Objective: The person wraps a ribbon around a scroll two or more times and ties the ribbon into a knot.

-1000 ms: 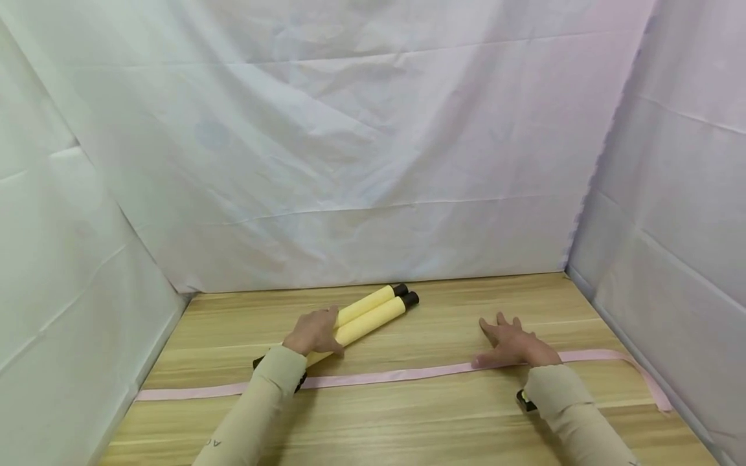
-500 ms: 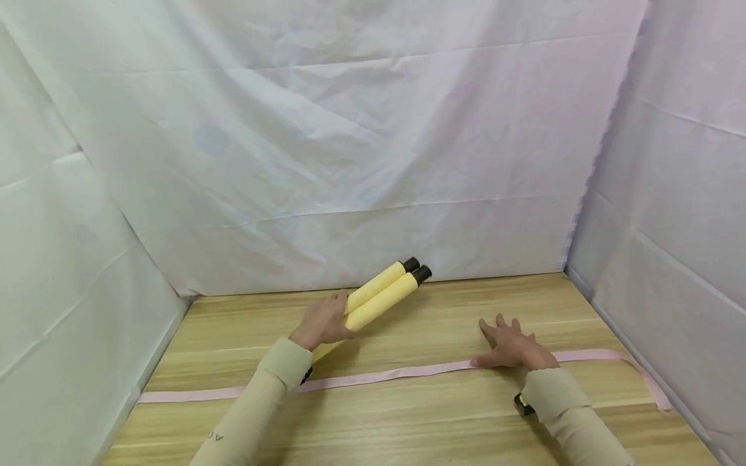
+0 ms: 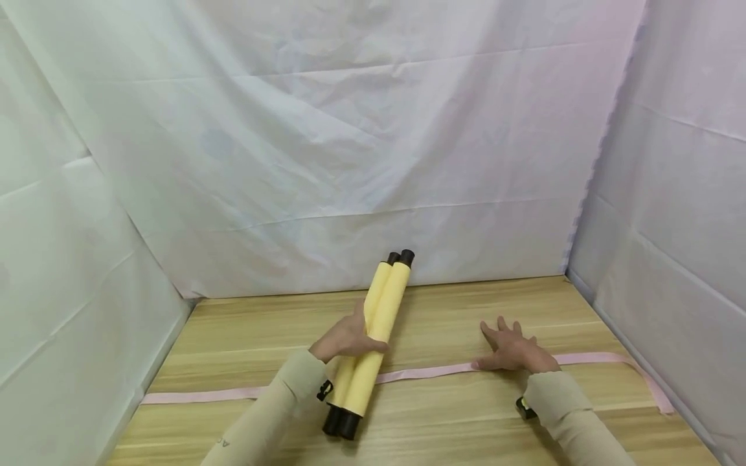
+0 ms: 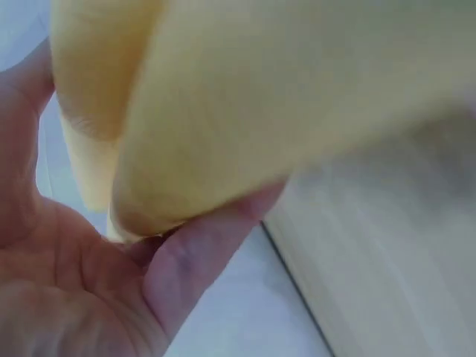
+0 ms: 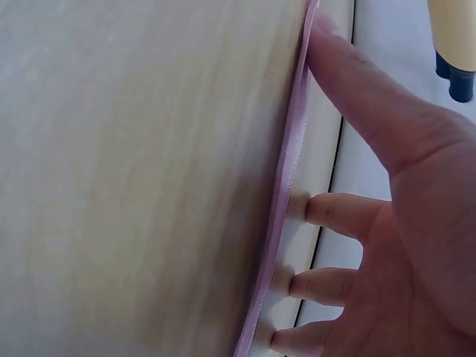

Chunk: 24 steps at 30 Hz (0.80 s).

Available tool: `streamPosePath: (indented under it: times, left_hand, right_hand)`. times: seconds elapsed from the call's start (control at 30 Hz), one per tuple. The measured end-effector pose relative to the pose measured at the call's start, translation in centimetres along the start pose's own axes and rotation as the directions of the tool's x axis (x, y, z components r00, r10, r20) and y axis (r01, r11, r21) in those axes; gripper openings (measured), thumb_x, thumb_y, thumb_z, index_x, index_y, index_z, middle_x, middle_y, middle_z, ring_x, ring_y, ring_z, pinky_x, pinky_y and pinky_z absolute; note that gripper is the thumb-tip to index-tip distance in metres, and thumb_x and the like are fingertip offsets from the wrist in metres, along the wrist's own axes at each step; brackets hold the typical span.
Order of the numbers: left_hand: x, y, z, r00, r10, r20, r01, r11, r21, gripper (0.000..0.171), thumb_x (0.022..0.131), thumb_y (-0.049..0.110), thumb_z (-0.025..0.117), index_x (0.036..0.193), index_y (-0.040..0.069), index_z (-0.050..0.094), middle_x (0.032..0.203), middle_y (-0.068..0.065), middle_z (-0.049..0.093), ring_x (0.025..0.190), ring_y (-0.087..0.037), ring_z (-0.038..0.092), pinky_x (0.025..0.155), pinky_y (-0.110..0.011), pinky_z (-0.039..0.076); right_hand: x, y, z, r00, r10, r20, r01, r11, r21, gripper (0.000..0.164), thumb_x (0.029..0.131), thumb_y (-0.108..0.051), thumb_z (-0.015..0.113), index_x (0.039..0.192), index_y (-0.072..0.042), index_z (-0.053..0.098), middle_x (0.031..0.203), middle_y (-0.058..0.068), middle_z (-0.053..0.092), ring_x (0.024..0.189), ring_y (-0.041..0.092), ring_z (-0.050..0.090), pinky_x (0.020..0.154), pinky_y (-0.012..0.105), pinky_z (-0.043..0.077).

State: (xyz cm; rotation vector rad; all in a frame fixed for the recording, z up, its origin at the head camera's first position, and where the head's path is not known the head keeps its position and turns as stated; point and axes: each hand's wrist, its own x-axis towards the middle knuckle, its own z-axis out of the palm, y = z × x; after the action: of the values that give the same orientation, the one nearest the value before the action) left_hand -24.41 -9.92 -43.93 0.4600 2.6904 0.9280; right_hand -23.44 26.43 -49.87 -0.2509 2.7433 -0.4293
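Two yellow tubes with black ends [image 3: 389, 304] lie side by side, tilted up over the table in the head view. My left hand [image 3: 350, 335] grips both around the middle, with the thumb along the near side. In the left wrist view the yellow surface [image 4: 216, 111] fills the space between thumb and fingers. A long pink ribbon [image 3: 428, 372] stretches across the table beneath the tubes. My right hand [image 3: 509, 346] rests with spread fingers on the table, its thumb at the ribbon. The right wrist view shows the thumb tip [image 5: 325, 26] against the ribbon's edge.
The wooden table [image 3: 245, 330] meets a white cloth wall [image 3: 326, 162] at the back, with more white sheets on the left and right. The ribbon's right end [image 3: 658, 395] bends toward the front near the right edge.
My left hand has lifted the two yellow tubes from the table and moved them rightward, turning them from slanted to more upright in view. My right hand has stayed in place.
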Motion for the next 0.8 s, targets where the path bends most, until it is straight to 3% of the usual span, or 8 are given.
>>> streamPosePath:
  times: [0.1, 0.23, 0.53, 0.8]
  left_hand:
    - [-0.4, 0.6, 1.0, 0.998, -0.053, 0.019, 0.054, 0.996, -0.077, 0.123, 0.065, 0.042, 0.078, 0.148, -0.002, -0.001, 0.09, -0.015, 0.06, 0.066, -0.019, 0.061, 0.06, -0.036, 0.054]
    - [-0.7, 1.4, 2.4, 0.994, -0.106, 0.012, 0.106, 0.985, -0.137, 0.128, 0.065, 0.043, 0.078, 0.148, -0.001, -0.008, 0.087, -0.015, 0.06, 0.062, -0.019, 0.061, 0.058, -0.036, 0.055]
    - [-1.3, 1.5, 5.5, 0.984, -0.177, -0.009, 0.174, 0.976, -0.132, 0.128, 0.07, 0.044, 0.076, 0.147, -0.004, -0.015, 0.086, -0.016, 0.062, 0.062, -0.018, 0.06, 0.057, -0.036, 0.055]
    - [-1.0, 1.8, 6.3, 0.979, -0.195, -0.054, 0.191, 0.98, -0.062, 0.126, 0.071, 0.044, 0.074, 0.146, -0.009, -0.013, 0.08, -0.016, 0.063, 0.061, -0.02, 0.059, 0.056, -0.038, 0.053]
  right_hand:
    - [0.1, 0.1, 0.0, 1.0, -0.003, -0.002, 0.003, 1.0, -0.003, 0.111, 0.07, -0.071, 0.061, 0.149, -0.002, 0.024, 0.149, 0.041, 0.006, 0.128, 0.065, 0.0, 0.088, 0.086, 0.008]
    - [0.1, 0.1, -0.2, 1.0, -0.007, -0.007, 0.006, 1.0, -0.012, 0.112, 0.07, -0.071, 0.061, 0.149, -0.001, 0.024, 0.148, 0.042, 0.006, 0.127, 0.066, 0.001, 0.087, 0.086, 0.008]
    - [0.2, 0.1, -0.3, 1.0, -0.014, -0.015, 0.014, 1.0, -0.017, 0.111, 0.07, -0.072, 0.06, 0.149, -0.001, 0.025, 0.148, 0.042, 0.007, 0.127, 0.066, 0.002, 0.087, 0.086, 0.009]
    - [0.1, 0.1, -0.3, 1.0, -0.01, -0.02, 0.01, 1.0, -0.004, 0.111, 0.07, -0.071, 0.061, 0.149, -0.002, 0.026, 0.148, 0.042, 0.007, 0.127, 0.065, 0.001, 0.087, 0.086, 0.008]
